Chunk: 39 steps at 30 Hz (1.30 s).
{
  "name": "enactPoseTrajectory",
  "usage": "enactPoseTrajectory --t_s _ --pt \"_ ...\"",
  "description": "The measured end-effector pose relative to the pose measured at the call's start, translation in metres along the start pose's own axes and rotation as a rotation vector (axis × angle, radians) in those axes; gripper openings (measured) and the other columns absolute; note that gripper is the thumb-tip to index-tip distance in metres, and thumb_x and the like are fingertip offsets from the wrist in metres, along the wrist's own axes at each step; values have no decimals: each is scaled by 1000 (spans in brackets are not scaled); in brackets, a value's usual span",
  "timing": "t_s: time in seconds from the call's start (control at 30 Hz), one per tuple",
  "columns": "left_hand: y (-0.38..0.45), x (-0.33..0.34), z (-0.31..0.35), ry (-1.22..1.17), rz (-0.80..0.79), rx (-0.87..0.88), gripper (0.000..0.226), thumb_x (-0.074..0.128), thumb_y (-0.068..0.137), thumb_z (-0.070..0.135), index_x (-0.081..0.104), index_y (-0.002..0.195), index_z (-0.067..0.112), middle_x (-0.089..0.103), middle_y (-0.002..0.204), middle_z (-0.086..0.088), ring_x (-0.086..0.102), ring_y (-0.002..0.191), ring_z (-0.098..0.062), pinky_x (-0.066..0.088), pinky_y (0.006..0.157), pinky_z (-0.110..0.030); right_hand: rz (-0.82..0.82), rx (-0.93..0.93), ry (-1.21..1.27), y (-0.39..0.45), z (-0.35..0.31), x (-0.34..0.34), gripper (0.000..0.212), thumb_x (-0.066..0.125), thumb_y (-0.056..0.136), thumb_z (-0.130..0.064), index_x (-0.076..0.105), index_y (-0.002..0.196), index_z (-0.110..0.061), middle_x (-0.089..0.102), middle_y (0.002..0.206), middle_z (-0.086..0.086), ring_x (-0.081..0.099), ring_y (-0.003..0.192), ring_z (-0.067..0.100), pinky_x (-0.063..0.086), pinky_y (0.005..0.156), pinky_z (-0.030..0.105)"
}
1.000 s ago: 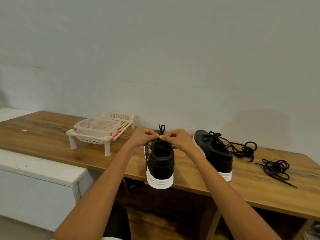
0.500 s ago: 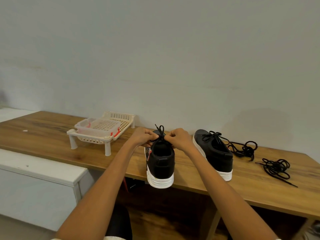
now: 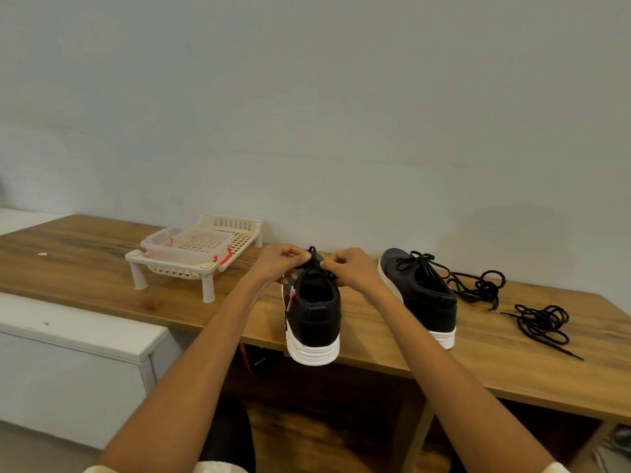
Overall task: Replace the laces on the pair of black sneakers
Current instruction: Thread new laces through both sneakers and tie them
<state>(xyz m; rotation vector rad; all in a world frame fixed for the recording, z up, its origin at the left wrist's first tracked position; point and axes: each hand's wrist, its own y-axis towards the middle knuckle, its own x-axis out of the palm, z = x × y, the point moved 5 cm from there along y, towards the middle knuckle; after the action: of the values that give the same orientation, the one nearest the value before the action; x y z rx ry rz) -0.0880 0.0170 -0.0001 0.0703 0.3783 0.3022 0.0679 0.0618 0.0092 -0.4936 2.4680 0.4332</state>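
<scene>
Between the two hands, a black lace (image 3: 312, 259) is being pinched at the top of the near sneaker (image 3: 313, 312). One side of it is held by the left hand (image 3: 278, 264) and the other side by the right hand (image 3: 353, 269), with the fingers curled tight on it. Compared with a second ago, the hands have been brought a little closer together, and the small loop that sticks up between them looks shorter. From this it can be guessed that the bow on this shoe is being pulled snug, so this shoe is almost done. Just right of the right hand, the other sneaker (image 3: 421, 295) is seen already laced and tied. Farther right of it, two loose laces (image 3: 543, 322) are left in heaps on the wooden table (image 3: 85, 268). Well to the left of the left hand, a plastic rack (image 3: 196, 254) is set.
</scene>
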Motion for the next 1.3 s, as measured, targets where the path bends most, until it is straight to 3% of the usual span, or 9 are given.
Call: enactPoseTrajectory --t_s 0.23,0.4,0.57,0.73,0.83,0.93,1.03,1.13,1.3 --pt "-1 5 11 64 -1 94 11 65 88 17 71 96 14 68 81 3 62 73 -9 51 67 -25 -13 116 183 3 -6 8 43 57 91 -44 69 97 -3 66 86 5 63 82 19 53 76 32" --pt "-1 3 12 63 -9 114 15 68 85 15 73 98 8 66 83 3 57 74 -2 44 66 -16 52 216 416 9 0 12 22 69 85 -28 69 91 -6 67 80 3 63 83 18 50 66 23" --pt "2 2 8 59 -36 129 10 70 83 16 74 92 14 68 87 4 58 81 -5 45 81 -26 109 342 611 5 11 12 14 63 89 -19 66 97 -7 66 82 2 61 69 12 45 52 18" --pt "3 3 9 74 -60 149 5 70 84 16 73 85 20 69 87 6 60 86 -7 47 86 -30 103 368 659 1 11 13 13 58 92 -18 63 99 -8 64 87 3 58 71 11 47 57 18" --pt "1 3 12 70 -69 173 9 69 84 13 72 84 21 69 85 8 60 81 -4 44 77 -25 115 298 591 2 10 9 5 61 91 -12 57 95 -11 62 95 7 61 75 16 53 64 23" --pt "-1 3 11 63 -60 166 10 67 86 12 72 88 21 69 85 6 60 76 -6 45 64 -20 150 146 431 5 5 -5 21 66 87 -9 49 101 -12 54 96 5 63 82 21 58 65 30" --pt "-1 2 7 30 -62 145 9 66 88 16 72 93 17 70 81 0 59 67 -9 47 58 -20 -30 -50 212 4 -11 -10 15 68 87 -23 60 95 -14 61 97 2 66 90 21 59 68 30" --pt "1 2 4 27 -63 132 12 66 88 21 73 96 14 69 78 -1 58 62 -8 48 55 -18 -187 -131 -63 0 -15 -9 22 72 82 -33 63 99 -22 63 101 -4 63 91 14 54 78 27" --pt "3 2 3 -47 -90 100 11 66 87 17 72 94 11 67 72 -1 56 54 -3 47 51 -15 -34 -210 -243 2 -18 -6 10 63 86 -22 59 94 -24 62 94 -5 56 86 9 43 68 17"
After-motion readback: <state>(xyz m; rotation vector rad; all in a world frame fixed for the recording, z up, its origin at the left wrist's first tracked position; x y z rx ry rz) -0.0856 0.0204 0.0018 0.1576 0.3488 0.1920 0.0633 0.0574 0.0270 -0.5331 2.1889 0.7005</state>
